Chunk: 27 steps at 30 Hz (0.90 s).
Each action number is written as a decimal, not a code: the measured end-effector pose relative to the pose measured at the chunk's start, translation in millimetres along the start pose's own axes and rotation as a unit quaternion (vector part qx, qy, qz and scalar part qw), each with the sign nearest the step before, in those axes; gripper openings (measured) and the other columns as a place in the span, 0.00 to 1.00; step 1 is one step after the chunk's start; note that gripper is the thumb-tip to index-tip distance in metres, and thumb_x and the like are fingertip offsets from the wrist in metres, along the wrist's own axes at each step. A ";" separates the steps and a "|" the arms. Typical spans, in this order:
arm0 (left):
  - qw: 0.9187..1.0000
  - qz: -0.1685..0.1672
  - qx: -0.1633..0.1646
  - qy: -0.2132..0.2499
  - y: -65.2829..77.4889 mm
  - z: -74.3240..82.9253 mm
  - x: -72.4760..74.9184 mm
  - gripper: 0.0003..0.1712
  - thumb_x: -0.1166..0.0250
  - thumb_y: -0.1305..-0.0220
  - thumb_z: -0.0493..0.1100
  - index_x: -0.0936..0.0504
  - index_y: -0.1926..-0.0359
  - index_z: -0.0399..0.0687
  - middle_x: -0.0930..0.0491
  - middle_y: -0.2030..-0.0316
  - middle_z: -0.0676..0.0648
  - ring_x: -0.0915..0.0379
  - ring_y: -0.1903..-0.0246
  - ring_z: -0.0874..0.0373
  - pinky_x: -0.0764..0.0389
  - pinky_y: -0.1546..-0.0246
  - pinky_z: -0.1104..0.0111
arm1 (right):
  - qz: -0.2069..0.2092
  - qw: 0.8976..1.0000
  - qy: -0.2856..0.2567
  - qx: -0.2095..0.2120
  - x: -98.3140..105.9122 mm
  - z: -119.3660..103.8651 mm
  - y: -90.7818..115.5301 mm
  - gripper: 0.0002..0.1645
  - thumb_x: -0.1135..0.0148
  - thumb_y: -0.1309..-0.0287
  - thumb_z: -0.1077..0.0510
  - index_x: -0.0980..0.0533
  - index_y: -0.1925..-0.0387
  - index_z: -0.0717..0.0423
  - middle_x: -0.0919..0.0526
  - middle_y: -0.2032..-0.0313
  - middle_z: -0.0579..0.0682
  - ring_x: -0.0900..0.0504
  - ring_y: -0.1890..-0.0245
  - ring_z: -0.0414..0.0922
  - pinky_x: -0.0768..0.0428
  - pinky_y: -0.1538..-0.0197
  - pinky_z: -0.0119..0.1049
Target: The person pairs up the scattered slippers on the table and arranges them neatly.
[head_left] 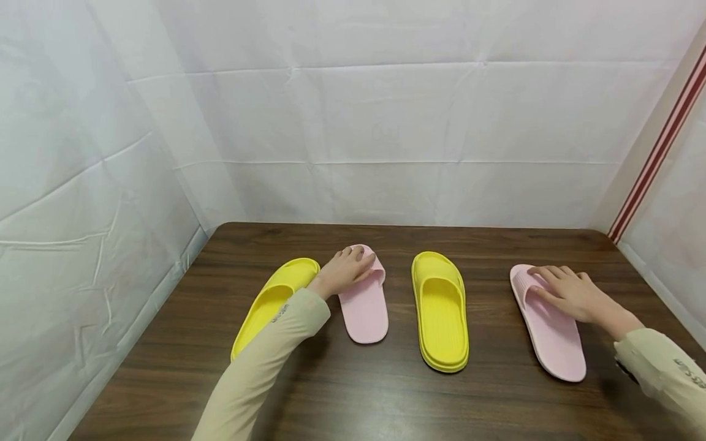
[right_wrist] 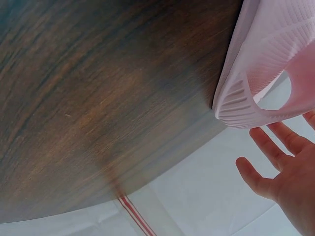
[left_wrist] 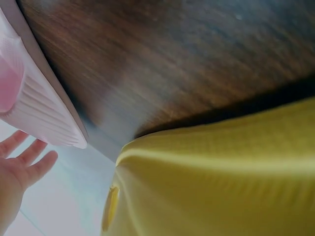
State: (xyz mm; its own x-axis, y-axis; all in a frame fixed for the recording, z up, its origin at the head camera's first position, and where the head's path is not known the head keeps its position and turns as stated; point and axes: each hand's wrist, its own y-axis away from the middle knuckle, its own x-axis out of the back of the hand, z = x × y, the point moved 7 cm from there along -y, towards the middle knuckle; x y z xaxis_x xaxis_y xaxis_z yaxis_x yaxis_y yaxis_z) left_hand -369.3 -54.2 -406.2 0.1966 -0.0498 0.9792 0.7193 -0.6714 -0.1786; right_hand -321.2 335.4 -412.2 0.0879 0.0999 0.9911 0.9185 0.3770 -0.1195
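Two pink slippers lie on the table, well apart from each other. Over the toe strap of the left pink slipper [head_left: 365, 315] is my left hand [head_left: 343, 272], fingers extended. In the left wrist view its loosely spread fingertips come right at the ribbed strap [left_wrist: 47, 108]. My right hand [head_left: 570, 294] hovers at the strap of the right pink slipper [head_left: 554, 343], thumb by the strap's opening. The right wrist view has those fingers [right_wrist: 266, 143] spread beside that strap. A yellow slipper [head_left: 295, 272] lies slanted beneath my left forearm, partly hidden by the sleeve.
Between the pink slippers lies another yellow slipper [head_left: 444, 321], toe pointing away. All rest on a dark wood-grain table [head_left: 386, 392]. White sheeting [head_left: 386, 122] hangs behind and at the sides, with a red-striped band [head_left: 656, 156] at the right.
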 end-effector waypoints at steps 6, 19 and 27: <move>1.000 0.015 -0.016 0.006 1.0 4.5 3.4 0.17 0.54 0.33 0.52 0.34 0.48 0.52 0.31 0.51 0.38 0.33 0.54 0.43 0.29 0.52 0.53 | 0.010 1.000 0.004 0.006 0.9 -1.6 -0.2 0.26 0.54 0.40 0.40 0.34 0.47 0.50 0.26 0.50 0.58 0.31 0.49 0.58 0.36 0.62 0.53; 0.999 0.028 -0.034 -0.016 0.0 13.0 9.8 0.17 0.54 0.34 0.53 0.33 0.48 0.52 0.31 0.53 0.39 0.33 0.54 0.44 0.31 0.50 0.54 | 0.015 1.000 -0.009 0.020 5.1 -9.6 2.7 0.24 0.48 0.43 0.43 0.33 0.48 0.47 0.26 0.52 0.56 0.30 0.49 0.56 0.34 0.62 0.53; 0.999 0.016 -0.034 -0.004 -2.0 18.0 14.7 0.18 0.55 0.33 0.53 0.34 0.47 0.53 0.33 0.51 0.39 0.35 0.52 0.44 0.32 0.49 0.53 | -0.004 1.000 -0.018 0.018 6.5 -9.5 4.1 0.25 0.50 0.42 0.42 0.34 0.46 0.48 0.27 0.50 0.58 0.31 0.48 0.58 0.35 0.61 0.57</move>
State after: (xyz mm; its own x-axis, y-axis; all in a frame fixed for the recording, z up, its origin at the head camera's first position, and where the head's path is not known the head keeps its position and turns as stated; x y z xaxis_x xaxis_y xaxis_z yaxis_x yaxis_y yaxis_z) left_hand -355.8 -40.4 -393.2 0.2242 -0.0665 0.9723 0.6652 -0.7186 -0.2025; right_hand -313.2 328.8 -405.6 0.0665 0.1290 0.9894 0.9049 0.4099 -0.1143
